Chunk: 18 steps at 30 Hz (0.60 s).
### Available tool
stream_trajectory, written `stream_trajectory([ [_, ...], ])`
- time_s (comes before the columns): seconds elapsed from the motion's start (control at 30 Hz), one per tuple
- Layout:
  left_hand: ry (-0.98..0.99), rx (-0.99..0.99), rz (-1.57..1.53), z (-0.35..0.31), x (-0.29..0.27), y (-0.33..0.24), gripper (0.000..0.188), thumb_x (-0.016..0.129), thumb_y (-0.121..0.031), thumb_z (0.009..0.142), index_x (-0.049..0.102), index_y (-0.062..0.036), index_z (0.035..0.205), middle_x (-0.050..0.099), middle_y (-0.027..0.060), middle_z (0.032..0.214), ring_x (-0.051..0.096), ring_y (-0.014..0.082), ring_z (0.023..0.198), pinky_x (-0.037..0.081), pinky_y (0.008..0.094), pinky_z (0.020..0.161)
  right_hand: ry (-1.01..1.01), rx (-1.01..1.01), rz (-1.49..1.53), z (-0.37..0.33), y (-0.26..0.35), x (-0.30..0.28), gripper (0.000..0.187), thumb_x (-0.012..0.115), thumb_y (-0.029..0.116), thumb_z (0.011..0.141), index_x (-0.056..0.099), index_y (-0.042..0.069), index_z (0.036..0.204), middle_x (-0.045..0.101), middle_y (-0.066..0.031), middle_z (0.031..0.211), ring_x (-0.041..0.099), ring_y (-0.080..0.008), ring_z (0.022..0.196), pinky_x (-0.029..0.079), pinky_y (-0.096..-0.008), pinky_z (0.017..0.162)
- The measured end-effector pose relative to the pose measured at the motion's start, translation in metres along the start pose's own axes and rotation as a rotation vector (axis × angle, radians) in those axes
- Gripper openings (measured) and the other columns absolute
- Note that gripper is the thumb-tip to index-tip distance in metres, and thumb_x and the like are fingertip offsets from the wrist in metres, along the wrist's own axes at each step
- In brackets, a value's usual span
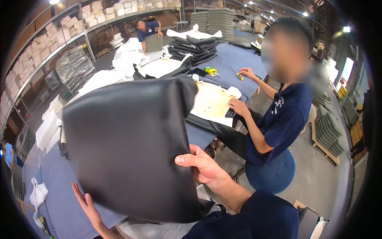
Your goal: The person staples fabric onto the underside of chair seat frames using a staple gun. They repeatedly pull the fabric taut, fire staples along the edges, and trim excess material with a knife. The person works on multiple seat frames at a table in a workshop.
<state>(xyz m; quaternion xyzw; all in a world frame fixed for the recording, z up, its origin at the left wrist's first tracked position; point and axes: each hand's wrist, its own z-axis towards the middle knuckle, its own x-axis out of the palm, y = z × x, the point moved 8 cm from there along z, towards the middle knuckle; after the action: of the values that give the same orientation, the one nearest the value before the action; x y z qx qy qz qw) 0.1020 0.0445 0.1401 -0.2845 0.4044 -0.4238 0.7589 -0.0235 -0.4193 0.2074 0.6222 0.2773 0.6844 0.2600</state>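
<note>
The right hand (pixel 209 169) grips the black cover (pixel 127 147) by its right edge, mid-frame, thumb in front; it's smooth, leathery and roughly square. The left hand (pixel 90 207), lower left, has fingers straight beside it, contact unclear. Beneath lies the blue bench (pixel 59 177); upper left, a shelf (pixel 90 47) holds white bundles (pixel 43 49).

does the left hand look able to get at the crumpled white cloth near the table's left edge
Probably yes: the left hand is open, by the lower left edge of the black piece, and only blue tabletop shows between that hand and the crumpled white cloth.
</note>
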Motion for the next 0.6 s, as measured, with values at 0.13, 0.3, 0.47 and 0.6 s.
stream_trajectory([
  [0.13, 0.029, -0.476, -0.564, -0.03, -0.059, 0.074, 0.079, 0.053, -0.054, 0.114, 0.036, -0.0063, 0.174, 0.04, 0.0149, 0.178, 0.041, 0.0331, 0.16, 0.034, 0.0461, 0.131, 0.168, 0.105, -0.079, -0.009, -0.016, 0.015, 0.049, 0.084, 0.021, 0.101, 0.07, -0.004, 0.141, 0.079, -0.0107, 0.127, 0.075, -0.017, 0.114, 0.059, -0.0344, 0.101],
  [0.3, -0.174, -0.413, -0.768, -0.071, -0.079, 0.051, 0.08, 0.052, -0.06, 0.115, 0.038, -0.0084, 0.174, 0.043, 0.0114, 0.176, 0.044, 0.0322, 0.157, 0.036, 0.047, 0.131, 0.32, 0.137, -0.446, 0.019, -0.027, 0.051, 0.052, 0.088, 0.036, 0.099, 0.078, -0.005, 0.13, 0.08, -0.0057, 0.117, 0.068, -0.0118, 0.109, 0.056, -0.0333, 0.1],
  [0.47, -0.558, -0.184, -0.474, -0.012, -0.202, -0.051, 0.093, 0.065, -0.061, 0.109, 0.035, -0.002, 0.174, 0.04, 0.015, 0.177, 0.037, 0.0328, 0.161, 0.027, 0.0493, 0.134, 0.135, -0.558, -0.72, 0.118, 0.04, 0.101, 0.062, 0.08, 0.047, 0.102, 0.07, -0.007, 0.131, 0.075, -0.0138, 0.117, 0.068, -0.0205, 0.11, 0.055, -0.0391, 0.097],
  [0.6, -0.931, 0.263, -0.02, -0.016, -0.249, -0.221, 0.056, 0.084, -0.036, 0.1, 0.071, 0.0003, 0.14, 0.072, 0.0155, 0.137, 0.069, 0.0271, 0.119, 0.055, 0.0417, 0.106, 0.02, -0.793, -0.551, 0.123, 0.07, 0.106, 0.039, 0.061, 0.029, 0.114, 0.068, 0.0, 0.139, 0.075, -0.0141, 0.14, 0.071, -0.0232, 0.128, 0.054, -0.0404, 0.111],
])
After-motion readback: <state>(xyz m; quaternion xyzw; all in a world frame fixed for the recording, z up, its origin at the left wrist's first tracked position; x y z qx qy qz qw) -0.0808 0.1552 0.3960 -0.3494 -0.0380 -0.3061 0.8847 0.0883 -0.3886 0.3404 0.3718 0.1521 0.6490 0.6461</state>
